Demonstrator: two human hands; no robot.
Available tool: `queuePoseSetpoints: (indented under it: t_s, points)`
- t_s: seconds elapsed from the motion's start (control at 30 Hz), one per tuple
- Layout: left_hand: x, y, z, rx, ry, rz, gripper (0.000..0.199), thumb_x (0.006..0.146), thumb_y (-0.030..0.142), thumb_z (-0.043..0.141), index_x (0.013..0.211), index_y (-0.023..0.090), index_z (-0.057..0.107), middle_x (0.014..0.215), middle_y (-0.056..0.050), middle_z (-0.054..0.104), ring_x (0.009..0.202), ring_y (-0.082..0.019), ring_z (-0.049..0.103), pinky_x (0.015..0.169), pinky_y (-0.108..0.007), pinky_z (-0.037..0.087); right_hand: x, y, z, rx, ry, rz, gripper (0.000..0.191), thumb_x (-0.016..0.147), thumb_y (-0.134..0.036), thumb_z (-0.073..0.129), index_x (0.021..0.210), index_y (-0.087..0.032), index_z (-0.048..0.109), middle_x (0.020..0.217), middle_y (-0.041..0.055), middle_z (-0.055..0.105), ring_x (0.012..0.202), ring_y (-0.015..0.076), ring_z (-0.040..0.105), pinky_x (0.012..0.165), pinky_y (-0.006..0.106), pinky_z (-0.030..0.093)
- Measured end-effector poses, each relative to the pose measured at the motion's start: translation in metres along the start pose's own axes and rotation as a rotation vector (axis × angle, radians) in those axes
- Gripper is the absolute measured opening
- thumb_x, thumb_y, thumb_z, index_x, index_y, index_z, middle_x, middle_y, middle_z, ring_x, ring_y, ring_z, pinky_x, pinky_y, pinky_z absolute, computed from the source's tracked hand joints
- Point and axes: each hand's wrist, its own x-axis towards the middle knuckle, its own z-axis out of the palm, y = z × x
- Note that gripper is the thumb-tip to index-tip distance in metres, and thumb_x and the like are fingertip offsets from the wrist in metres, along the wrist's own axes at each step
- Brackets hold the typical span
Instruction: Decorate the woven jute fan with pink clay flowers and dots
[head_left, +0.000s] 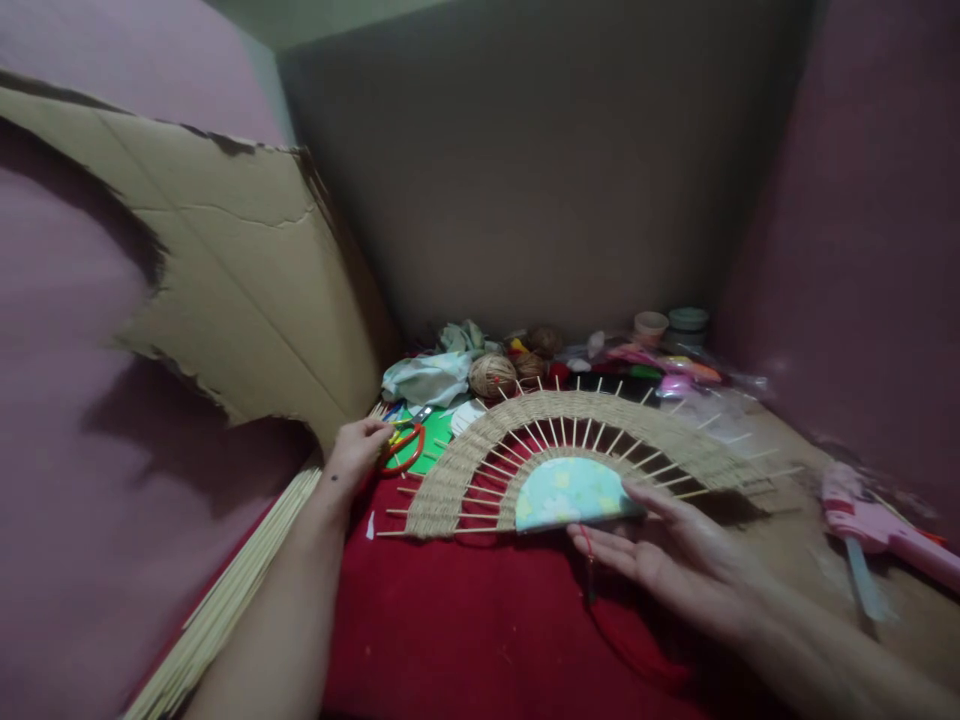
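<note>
A half-round hand fan (442, 495) of thin sticks woven with tan twine stands tilted over the red cloth. A pale blue-green, yellow-patterned fabric half-circle (566, 490) covers its centre. My right hand (667, 545) grips the fan at the fabric's right end, thumb on top and fingers beneath. Red thread (600, 625) hangs by those fingers and trails across the cloth. Off to the left, my left hand (356, 455) pinches at the orange-handled scissors (405, 450), its fingertips partly hidden. Green sheet material (435, 440) lies under the scissors.
Torn cardboard (240, 270) leans at left, above a bundle of thin sticks (240, 580). Twine balls (493, 376), crumpled fabric (427, 378) and small cups (650, 327) stand along the back. A pink glue gun (855, 515) lies at right. Red cloth (450, 630) covers the front.
</note>
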Motion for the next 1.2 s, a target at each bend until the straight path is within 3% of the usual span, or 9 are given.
queuePoseSetpoints:
  t_s: [0.13,0.37,0.67,0.87,0.93,1.03,1.13,1.2]
  points:
    - [0.001,0.004,0.001,0.086,-0.012,0.014,0.016,0.046,0.032,0.066,0.051,0.017,0.067,0.049,-0.003,0.059,0.053,-0.019,0.053,0.048,-0.028,0.037,-0.001,0.010,-0.007,-0.039,0.021,0.012,0.019,0.087,-0.018,0.054,0.105,-0.011,0.052,0.088,0.0194,0.068,0.085,0.0309,0.070,0.088,0.042,0.053]
    - [0.000,0.001,0.001,0.124,-0.011,0.016,0.019,0.047,0.034,0.065,0.053,0.017,0.067,0.046,-0.002,0.057,0.049,-0.017,0.050,0.045,-0.026,0.033,-0.007,0.017,-0.012,-0.089,0.048,-0.011,0.020,0.084,-0.017,0.061,0.102,-0.011,0.054,0.089,0.0166,0.070,0.083,0.0275,0.071,0.088,0.042,0.053]
    - [0.001,-0.003,0.004,0.038,-0.040,0.056,0.019,0.046,0.033,0.067,0.053,0.016,0.068,0.049,-0.003,0.060,0.047,-0.016,0.051,0.042,-0.026,0.036,0.006,0.005,0.000,-0.049,0.040,-0.071,0.020,0.089,-0.014,0.051,0.107,-0.006,0.051,0.091,0.0213,0.068,0.084,0.0286,0.071,0.081,0.039,0.057]
    - [0.000,-0.003,0.003,0.098,-0.028,0.105,0.012,0.049,0.028,0.067,0.053,0.017,0.068,0.050,-0.004,0.061,0.049,-0.018,0.053,0.045,-0.027,0.037,-0.019,0.005,-0.016,-0.114,-0.013,-0.003,0.021,0.072,-0.017,0.068,0.088,-0.004,0.062,0.100,0.0281,0.066,0.100,0.0345,0.065,0.093,0.040,0.051]
    - [0.000,-0.004,0.003,0.137,-0.015,0.130,0.009,0.052,0.027,0.066,0.053,0.017,0.067,0.051,-0.004,0.061,0.051,-0.020,0.055,0.047,-0.028,0.038,-0.028,0.006,-0.023,-0.207,0.008,-0.071,0.025,0.067,-0.019,0.072,0.088,-0.007,0.064,0.101,0.0244,0.068,0.099,0.0340,0.065,0.091,0.042,0.052]
    - [-0.003,-0.002,0.006,0.200,0.023,0.177,0.011,0.058,0.025,0.064,0.064,0.018,0.070,0.058,-0.005,0.065,0.059,-0.023,0.059,0.054,-0.030,0.042,-0.031,0.001,-0.018,-0.426,0.044,-0.262,0.027,0.067,-0.022,0.074,0.091,-0.012,0.066,0.090,0.0149,0.072,0.076,0.0254,0.070,0.073,0.038,0.057]
    - [-0.007,0.013,0.018,0.262,0.005,0.282,0.017,0.065,0.023,0.060,0.078,0.018,0.071,0.074,-0.007,0.069,0.072,-0.024,0.063,0.066,-0.033,0.047,-0.014,-0.016,0.015,-0.883,-0.048,-0.523,0.006,0.075,-0.019,0.066,0.078,-0.014,0.067,0.070,0.0073,0.070,0.058,0.0153,0.063,0.055,0.026,0.051]
    - [-0.006,0.032,0.032,0.300,-0.068,0.400,0.023,0.069,0.019,0.058,0.088,0.020,0.071,0.087,-0.006,0.070,0.082,-0.023,0.063,0.077,-0.033,0.047,0.013,-0.029,0.049,-1.354,-0.014,-0.717,0.010,0.079,-0.012,0.059,0.073,-0.014,0.066,0.061,0.0029,0.065,0.057,0.0131,0.060,0.056,0.024,0.049]
